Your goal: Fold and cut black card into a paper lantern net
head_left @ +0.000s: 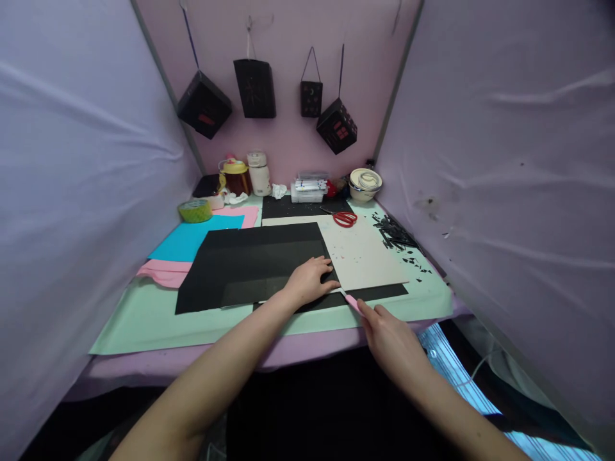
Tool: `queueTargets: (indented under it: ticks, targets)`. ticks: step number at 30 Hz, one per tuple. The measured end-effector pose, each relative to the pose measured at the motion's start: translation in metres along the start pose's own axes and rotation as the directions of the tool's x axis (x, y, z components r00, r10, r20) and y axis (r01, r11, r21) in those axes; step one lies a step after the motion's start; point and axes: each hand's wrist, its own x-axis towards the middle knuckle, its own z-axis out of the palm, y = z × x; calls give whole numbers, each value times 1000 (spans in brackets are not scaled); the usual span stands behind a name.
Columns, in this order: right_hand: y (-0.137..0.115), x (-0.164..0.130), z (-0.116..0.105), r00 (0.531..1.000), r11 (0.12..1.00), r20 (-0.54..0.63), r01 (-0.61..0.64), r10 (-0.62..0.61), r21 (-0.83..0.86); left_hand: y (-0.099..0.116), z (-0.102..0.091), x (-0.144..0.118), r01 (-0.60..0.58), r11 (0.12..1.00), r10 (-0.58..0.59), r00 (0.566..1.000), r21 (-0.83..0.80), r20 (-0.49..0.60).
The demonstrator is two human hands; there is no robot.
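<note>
My left hand (307, 283) lies flat, fingers spread, on the right edge of a large black sheet (250, 256). In my right hand (391, 338) is a pink craft knife (354, 303), its blade tip at the lower right corner of that sheet, just beside my left fingers. Beneath them lies a pale board (368, 256) with small scraps on it. Another black sheet (379, 293) sticks out below the board's front edge.
Red-handled scissors (344, 219) rest at the board's back edge. Black offcuts (396, 232) pile up on the right. Blue paper (196, 240) and green tape (195, 210) are at left. A bottle (259, 176) and bowl (364, 186) stand behind. Black paper lanterns (255, 88) hang above.
</note>
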Motion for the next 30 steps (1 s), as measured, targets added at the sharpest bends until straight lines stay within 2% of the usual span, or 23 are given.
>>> queueTargets:
  ticks: [16,24,30]
  targets:
    - [13,-4,2,1000,1000,6,-13,13,28,3,3,-1,-26,1000,26,1000,10,9]
    - [24,8,1,997,991,-36,76,-72,106,2,2,-1,-34,999,34,999,6,18]
    - [28,1,-3,993,978,-13,119,-118,170,-1,-7,-8,-133,991,135,988,-35,72]
